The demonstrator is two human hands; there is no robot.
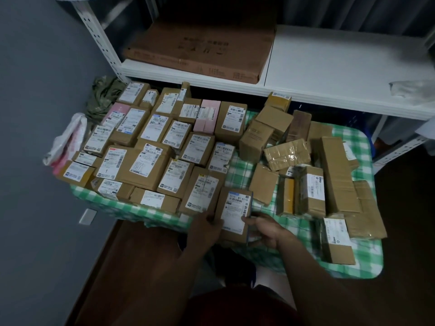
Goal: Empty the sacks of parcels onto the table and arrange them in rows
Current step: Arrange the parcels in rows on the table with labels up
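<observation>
Both hands on one labelled parcel [235, 208] at the near edge of the table [244, 170].
Table's far-left corner: crumpled green sack [106, 95]; left edge: white plastic bag [68, 140]. Left half: rows of parcels [150, 147], labels up, packed edge to edge. Near edge, middle: left hand [207, 228] grips the labelled parcel's left side, fingers curled against it; right hand [263, 231] grips its right side, thumb pressed on the label, other fingers curled at the edge, tips hidden. Parcel sits label up, touching the nearest row. Right half: loose pile of boxes [306, 161], tilted, jumbled. Behind the table: white shelf [329, 67] carrying a flat carton [202, 48].
</observation>
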